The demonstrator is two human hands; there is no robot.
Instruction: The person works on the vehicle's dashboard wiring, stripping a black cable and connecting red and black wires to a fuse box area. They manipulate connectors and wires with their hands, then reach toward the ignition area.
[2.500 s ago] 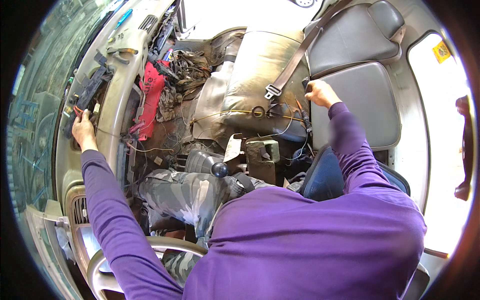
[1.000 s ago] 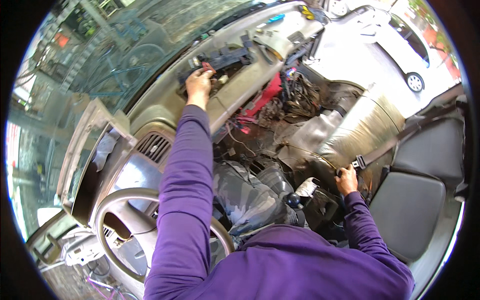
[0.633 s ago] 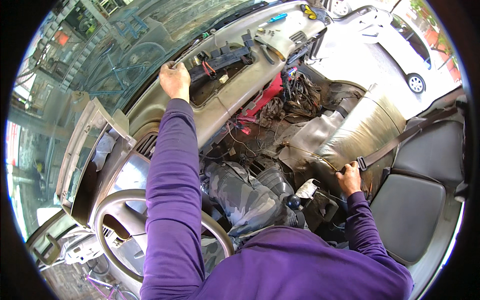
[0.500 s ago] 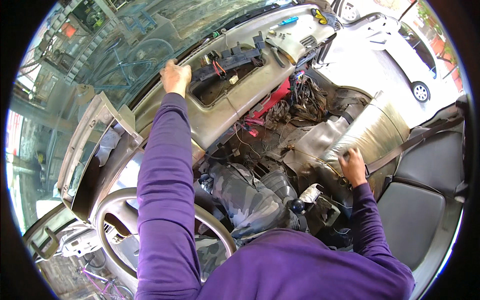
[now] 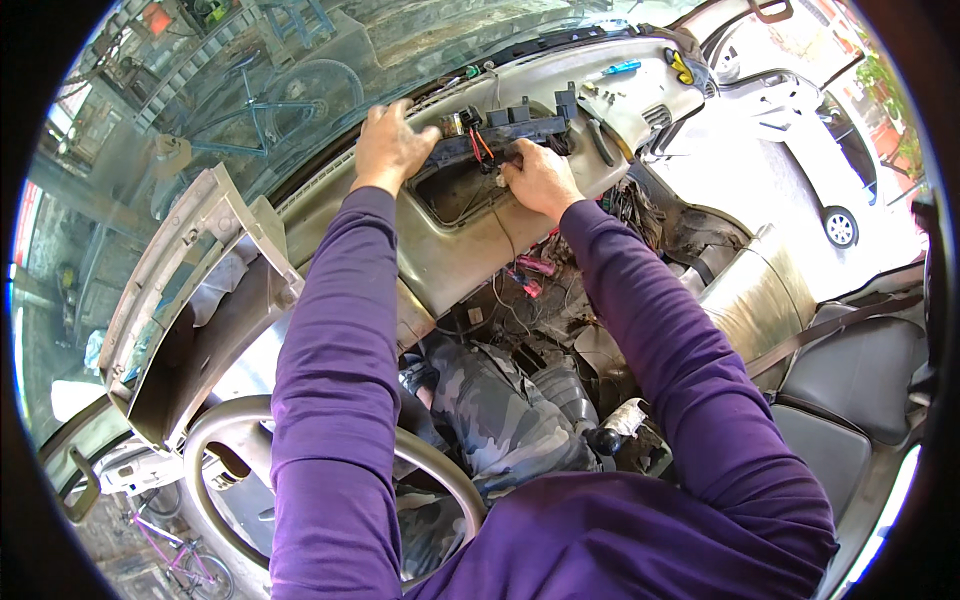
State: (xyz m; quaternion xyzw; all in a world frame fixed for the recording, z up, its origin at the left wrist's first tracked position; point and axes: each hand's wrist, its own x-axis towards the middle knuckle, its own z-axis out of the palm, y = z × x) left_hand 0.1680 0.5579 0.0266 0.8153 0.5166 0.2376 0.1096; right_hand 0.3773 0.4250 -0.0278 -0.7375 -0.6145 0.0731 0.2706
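A long black plastic module (image 5: 520,130) with several box-shaped blocks lies along the far edge of a rectangular opening (image 5: 455,200) in the beige dashboard. Red wires (image 5: 480,143) run from it. My right hand (image 5: 543,181) is closed at the front of the module, its fingertips pinching a small white connector (image 5: 501,181) below the wires. At the module's left end is my left hand (image 5: 392,147), thumb and fingers apart, holding nothing that shows. Whether its thumb touches the module cannot be told.
A blue-handled screwdriver (image 5: 622,68), small loose parts and pliers (image 5: 603,143) lie on the dashboard's right part. The steering wheel (image 5: 200,470) and a detached trim panel (image 5: 190,270) are at left. Loose wiring (image 5: 635,210) hangs beneath the dashboard. A gear knob (image 5: 606,440) stands near my lap.
My right hand has gone from the seat up and left to the dashboard and taken hold of the white connector. My left hand has shifted right, its fingers now spread beside the module.
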